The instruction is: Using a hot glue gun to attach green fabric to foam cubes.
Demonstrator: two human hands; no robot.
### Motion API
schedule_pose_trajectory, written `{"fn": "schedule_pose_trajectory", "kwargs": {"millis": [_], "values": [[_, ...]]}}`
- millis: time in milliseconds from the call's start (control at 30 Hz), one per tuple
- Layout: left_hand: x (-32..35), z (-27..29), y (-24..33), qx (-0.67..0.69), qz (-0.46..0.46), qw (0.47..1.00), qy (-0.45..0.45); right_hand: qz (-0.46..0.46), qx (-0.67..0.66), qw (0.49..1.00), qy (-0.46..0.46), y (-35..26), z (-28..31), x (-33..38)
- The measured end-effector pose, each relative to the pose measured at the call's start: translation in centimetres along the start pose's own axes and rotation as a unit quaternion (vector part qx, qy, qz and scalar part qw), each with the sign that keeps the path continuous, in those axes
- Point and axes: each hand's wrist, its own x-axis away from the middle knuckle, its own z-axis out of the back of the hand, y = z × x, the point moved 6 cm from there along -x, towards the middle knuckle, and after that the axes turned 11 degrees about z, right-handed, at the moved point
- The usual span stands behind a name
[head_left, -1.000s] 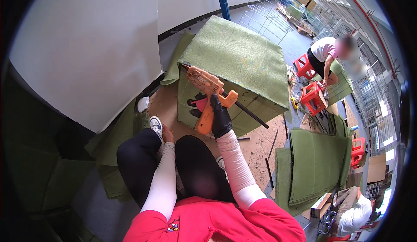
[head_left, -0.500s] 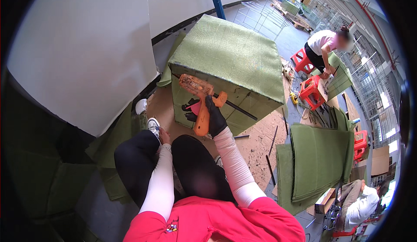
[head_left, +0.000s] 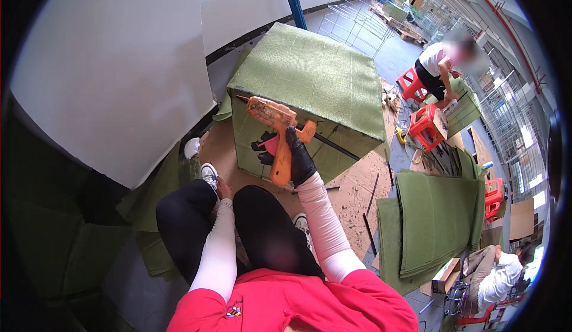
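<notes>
My right hand, in a black glove, is wrapped round the handle of an orange hot glue gun with a pink trigger. A long black glue stick runs out of its back end. The gun's nozzle lies by the upper left corner of a large green fabric-covered box, close to its top edge. My bare left hand is low between my knees, next to my shoe; its fingers are mostly hidden, so I cannot make out their pose.
Brown cardboard with black scraps and sticks lies under the box. Stacked green sheets are at the right. One co-worker bends over another green piece near red stools; another person sits at lower right. A white wall panel stands left.
The glue gun in my right hand has shifted slightly, its nozzle now showing at the box's corner. The view has moved a little. My left hand stays by my shoe.
</notes>
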Motion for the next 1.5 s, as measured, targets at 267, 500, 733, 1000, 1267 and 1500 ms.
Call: {"fn": "schedule_pose_trajectory", "kwargs": {"millis": [267, 500, 733, 1000, 1267, 1500], "values": [[1.8, 1.2, 0.6, -0.147, -0.074, 0.985, 0.052, -0.043, 0.011, 0.998, 0.046, 1.9, 3.2, 2.1], [-2.3, 0.5, -3.4, -0.279, -0.183, 0.937, 0.103, 0.001, 0.05, 0.993, 0.104, -3.4, 6.6, 8.0], [-5.5, 0.5, -6.8, -0.343, -0.243, 0.898, 0.132, 0.082, 0.11, 0.987, 0.082, -9.2, 6.6, 6.9], [1.0, 2.8, -2.1, -0.32, -0.069, 0.938, 0.118, -0.01, 0.075, 0.982, 0.174, -5.4, 10.5, 7.8], [19.2, -1.1, 19.8, 0.184, -0.285, 0.939, -0.06, 0.001, 0.018, 0.983, 0.182, -5.8, 15.5, 15.9], [38.7, -10.2, 30.6, -0.045, -0.621, 0.775, -0.107, 0.02, 0.075, 0.979, 0.187, -7.0, 17.1, 20.2]]}}
